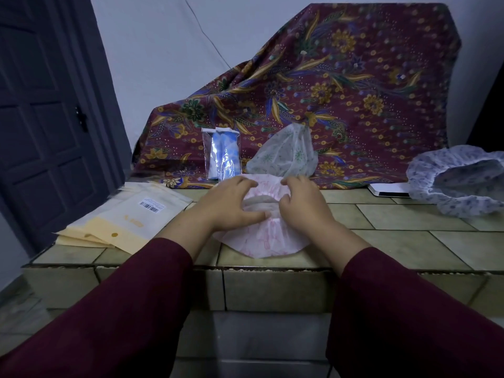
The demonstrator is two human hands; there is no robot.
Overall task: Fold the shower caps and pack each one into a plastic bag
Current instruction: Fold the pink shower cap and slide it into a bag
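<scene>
A pink-patterned shower cap (268, 241) lies flat on the tiled counter (409, 236) near its front edge. My left hand (229, 205) and my right hand (302, 205) both press and pinch its gathered upper part, fingers curled into the plastic. A stack of cream plastic bags (128, 219) with a barcode label lies to the left. Behind the hands, a packed blue cap in a clear bag (221, 154) leans upright, and a green-patterned cap (286, 155) stands beside it. A blue-flowered cap (458, 178) lies open at the right.
A maroon batik cloth (341, 85) drapes over something tall at the back of the counter. A flat white device (388, 190) lies at the cloth's foot on the right. A dark door (46, 105) stands at the left.
</scene>
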